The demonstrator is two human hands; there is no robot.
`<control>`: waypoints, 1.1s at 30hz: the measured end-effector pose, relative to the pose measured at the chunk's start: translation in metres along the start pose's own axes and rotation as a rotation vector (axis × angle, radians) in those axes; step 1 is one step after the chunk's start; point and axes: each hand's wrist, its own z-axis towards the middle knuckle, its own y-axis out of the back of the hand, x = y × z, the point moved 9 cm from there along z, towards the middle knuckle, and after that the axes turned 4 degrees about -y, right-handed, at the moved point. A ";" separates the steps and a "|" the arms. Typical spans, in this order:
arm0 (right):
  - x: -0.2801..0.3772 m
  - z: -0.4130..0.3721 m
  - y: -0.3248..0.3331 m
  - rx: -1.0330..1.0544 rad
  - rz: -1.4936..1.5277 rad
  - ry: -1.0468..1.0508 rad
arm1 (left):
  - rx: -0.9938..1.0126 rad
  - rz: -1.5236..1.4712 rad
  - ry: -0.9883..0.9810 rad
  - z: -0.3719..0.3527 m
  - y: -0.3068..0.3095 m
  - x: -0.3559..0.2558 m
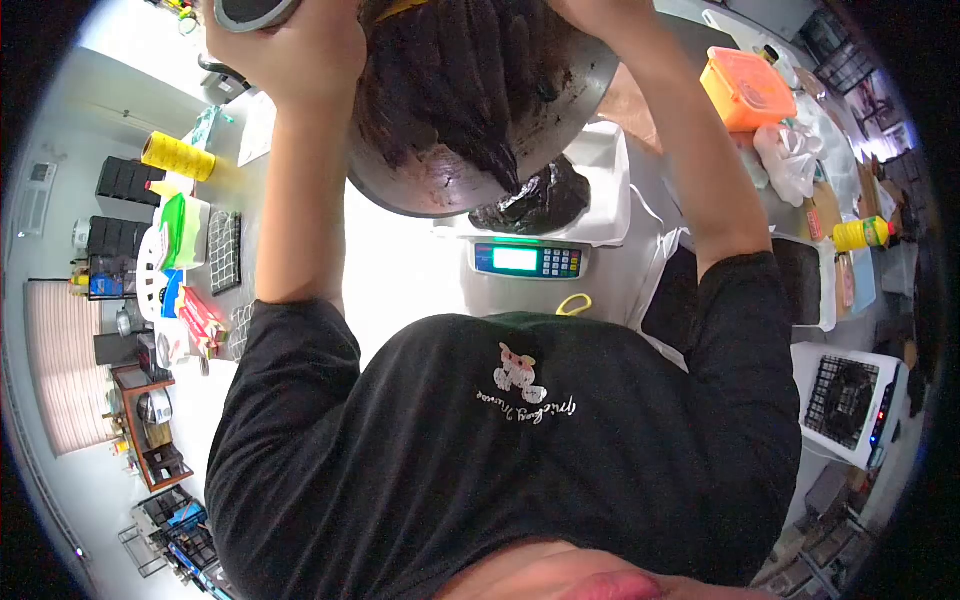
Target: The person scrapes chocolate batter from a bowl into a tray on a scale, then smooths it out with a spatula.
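A large metal mixing bowl (430, 200) is tilted over a white tray (610, 190), with thick, dark brown paste (450, 90) coating its inside. At the bowl's left side, my left hand (300, 50) is closed on it, near a grey rounded part that looks like a handle. My right hand (605, 15) is at the bowl's upper right rim; the top edge of the view cuts off its fingers. A strand of paste hangs down to a glossy dark mound (550, 200) in the tray. Part of something yellow (400, 9) shows at the paste's upper edge.
The tray rests on a digital scale (530, 262) with a lit display. A yellow loop (574, 304) lies nearer my body. Rightward are an orange lidded container (750, 90), a plastic bag (787, 165) and a yellow bottle (862, 234). A yellow roll (178, 157) stands left.
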 end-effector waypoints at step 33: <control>0.001 -0.023 -0.049 0.238 0.137 -0.043 | -0.009 -0.072 0.068 0.002 0.002 -0.003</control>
